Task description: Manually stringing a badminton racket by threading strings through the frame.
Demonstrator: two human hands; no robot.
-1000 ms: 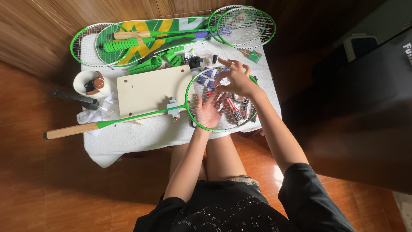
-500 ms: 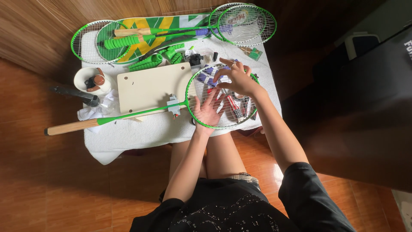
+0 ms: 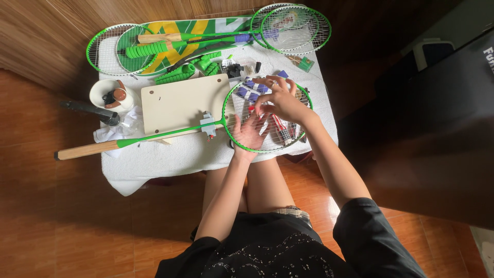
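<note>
A green badminton racket lies across the white-covered table (image 3: 154,164), its strung head (image 3: 231,103) on the right and its bare wooden handle (image 3: 82,151) jutting off the left edge. A small grey clamp (image 3: 208,125) sits on the shaft near the throat. My left hand (image 3: 248,133) rests flat on the strings at the near side of the head, fingers spread. My right hand (image 3: 282,101) hovers over the middle of the strings with fingertips pinched at them; whether it grips a string I cannot tell. Small purple and red tools lie under the racket head.
A pale wooden board (image 3: 180,103) lies left of the racket head. Several more green rackets (image 3: 296,28) and green grips (image 3: 175,76) are piled at the table's far side. A white cup (image 3: 103,95) and a black tube (image 3: 87,110) stand at the left. Dark furniture (image 3: 437,128) stands at the right.
My right hand has drawn back from the far rim toward the middle of the strings. My left hand has stayed flat on the strings, shifting only slightly.
</note>
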